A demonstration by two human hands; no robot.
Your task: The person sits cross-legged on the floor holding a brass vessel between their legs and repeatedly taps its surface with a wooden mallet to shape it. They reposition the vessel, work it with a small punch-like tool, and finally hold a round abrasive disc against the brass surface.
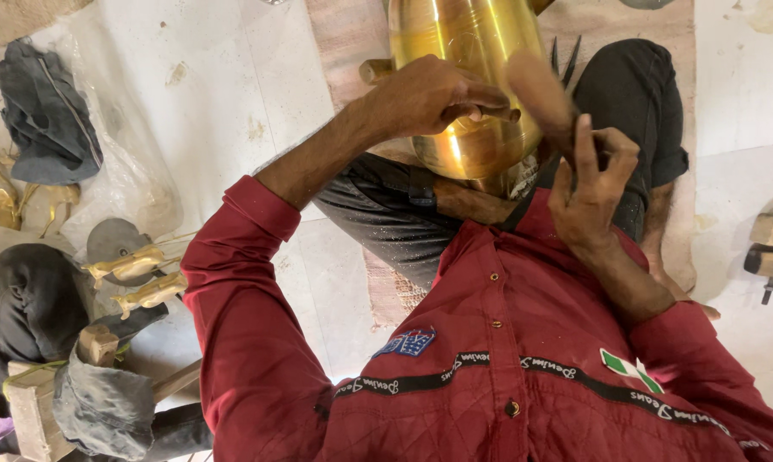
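Looking down, the camera cuts the brass vessel [472, 85] off at the top edge of the view, and its lower part is hidden behind the hands and the red shirt [489, 359]. What the vessel stands on I cannot tell; it sits between the person's knees, over a pale woven mat [352, 34]. On the shirt there is a small blue patch at the chest, a dark band with pale lettering across it, and a green and white patch further right. The left hand [429, 94] lies on the vessel's shoulder, fingers together and closed around a thin rod. The right hand [588, 184] is just beside the vessel's lower right side; its fingers pinch a blurred brown tool [541, 94] that touches the brass. Small brass figures [138, 274] lie well apart, near the left edge.
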